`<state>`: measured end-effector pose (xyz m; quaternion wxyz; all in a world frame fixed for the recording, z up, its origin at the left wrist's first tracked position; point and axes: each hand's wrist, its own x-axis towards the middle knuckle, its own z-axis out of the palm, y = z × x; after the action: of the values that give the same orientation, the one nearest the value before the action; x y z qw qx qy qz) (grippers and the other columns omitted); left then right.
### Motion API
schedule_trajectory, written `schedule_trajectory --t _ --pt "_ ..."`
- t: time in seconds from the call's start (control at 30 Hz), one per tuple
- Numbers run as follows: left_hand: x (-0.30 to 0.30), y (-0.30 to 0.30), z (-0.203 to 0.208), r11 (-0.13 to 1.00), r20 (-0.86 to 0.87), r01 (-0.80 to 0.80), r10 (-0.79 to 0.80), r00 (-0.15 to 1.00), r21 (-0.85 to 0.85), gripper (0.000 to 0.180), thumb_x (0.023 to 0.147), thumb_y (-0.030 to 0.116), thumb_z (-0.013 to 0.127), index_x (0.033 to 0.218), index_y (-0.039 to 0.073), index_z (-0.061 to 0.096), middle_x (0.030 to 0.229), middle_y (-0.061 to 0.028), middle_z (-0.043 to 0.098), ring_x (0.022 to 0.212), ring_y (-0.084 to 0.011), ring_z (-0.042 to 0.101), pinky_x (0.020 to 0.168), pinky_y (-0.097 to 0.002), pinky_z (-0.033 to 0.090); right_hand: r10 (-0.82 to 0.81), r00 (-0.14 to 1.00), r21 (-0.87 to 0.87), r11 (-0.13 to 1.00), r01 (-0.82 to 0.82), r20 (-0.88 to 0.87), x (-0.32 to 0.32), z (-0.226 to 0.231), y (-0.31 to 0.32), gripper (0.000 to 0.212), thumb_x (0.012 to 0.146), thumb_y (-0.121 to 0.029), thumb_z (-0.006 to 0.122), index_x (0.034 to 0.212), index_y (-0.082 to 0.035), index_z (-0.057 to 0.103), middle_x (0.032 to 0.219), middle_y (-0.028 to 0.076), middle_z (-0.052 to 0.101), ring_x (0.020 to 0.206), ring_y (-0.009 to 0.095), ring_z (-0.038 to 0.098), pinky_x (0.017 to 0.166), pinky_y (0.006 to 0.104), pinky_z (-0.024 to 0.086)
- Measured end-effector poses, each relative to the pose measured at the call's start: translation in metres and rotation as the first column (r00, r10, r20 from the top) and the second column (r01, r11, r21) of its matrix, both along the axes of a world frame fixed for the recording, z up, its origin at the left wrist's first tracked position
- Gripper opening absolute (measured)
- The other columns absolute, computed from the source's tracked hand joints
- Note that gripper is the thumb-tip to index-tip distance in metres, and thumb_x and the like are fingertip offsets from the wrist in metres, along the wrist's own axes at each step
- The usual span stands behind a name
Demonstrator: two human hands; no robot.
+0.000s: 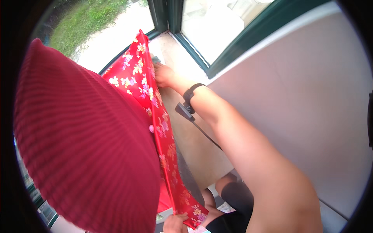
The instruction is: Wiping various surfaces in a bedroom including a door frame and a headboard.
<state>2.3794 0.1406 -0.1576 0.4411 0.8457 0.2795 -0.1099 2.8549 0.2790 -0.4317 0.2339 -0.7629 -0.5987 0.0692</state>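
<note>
A shiny red cloth [140,79] with gold, white and pink flowers runs lengthwise over a pale tabletop. My right arm reaches far forward, and my right hand [164,75] is closed at the cloth's far right edge, its fingertips partly hidden. Close to my body, my left hand [175,223] pinches the near end of the same cloth at the bottom of the view. Between the hands the edge forms a long fold. A large maroon ribbed fabric [89,143] fills the left side and hides much of the red cloth.
The pale wooden tabletop [198,155] shows right of the cloth, with a grey strip along its edge. A white wall [295,89] stands at the right. Dark green window frames [167,17] meet at the far corner. A black wrist strap device [185,110] trails a cable.
</note>
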Motion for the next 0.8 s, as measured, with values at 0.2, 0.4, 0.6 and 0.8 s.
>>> schedule_trajectory --t 0.2,0.4,0.6,0.8 --pt "-0.026 0.008 -0.026 1.000 -0.091 -0.021 0.020 0.996 -0.007 0.027 0.070 -0.008 0.056 0.093 0.003 0.065 0.093 -0.0148 0.067 0.096 -0.0388 0.062 0.090 -0.0485 0.050 -0.260 0.684 -0.099 0.959 0.266 -0.681 0.050 0.015 0.040 0.040 0.097 -0.030 0.050 0.124 -0.002 0.062 0.125 0.022 0.064 0.120 0.035 0.058 0.099 0.0364 0.046" --pt "-0.014 0.020 -0.018 0.999 -0.026 -0.011 0.013 1.000 0.041 0.027 0.071 -0.007 0.057 0.093 0.005 0.065 0.095 -0.0138 0.068 0.095 -0.0366 0.063 0.088 -0.0454 0.050 -0.492 0.848 -0.197 0.828 0.525 0.196 0.120 0.009 0.028 0.066 0.097 -0.049 0.045 0.142 -0.001 0.042 0.155 0.019 0.032 0.143 0.034 0.032 0.115 0.0420 0.033" --pt "-0.007 0.019 -0.003 0.996 -0.092 -0.092 0.091 0.992 -0.008 0.031 0.074 -0.008 0.054 0.101 0.004 0.064 0.103 -0.0155 0.066 0.101 -0.0361 0.061 0.090 -0.0423 0.050 -0.632 0.722 -0.183 0.703 0.687 0.283 0.083 -0.017 0.018 0.079 0.095 -0.050 0.052 0.147 0.007 0.035 0.154 0.024 0.032 0.144 0.036 0.029 0.117 0.0422 0.026" --pt "-0.027 0.007 -0.014 0.978 -0.140 -0.209 0.208 0.968 0.007 0.031 0.075 -0.007 0.054 0.101 0.004 0.065 0.101 -0.0158 0.067 0.093 -0.0352 0.064 0.085 -0.0426 0.051 -0.739 0.584 -0.245 0.531 0.811 0.336 0.006 -0.023 -0.036 0.082 0.096 -0.048 0.052 0.142 0.016 0.034 0.151 0.033 0.030 0.139 0.045 0.029 0.116 0.0474 0.026"
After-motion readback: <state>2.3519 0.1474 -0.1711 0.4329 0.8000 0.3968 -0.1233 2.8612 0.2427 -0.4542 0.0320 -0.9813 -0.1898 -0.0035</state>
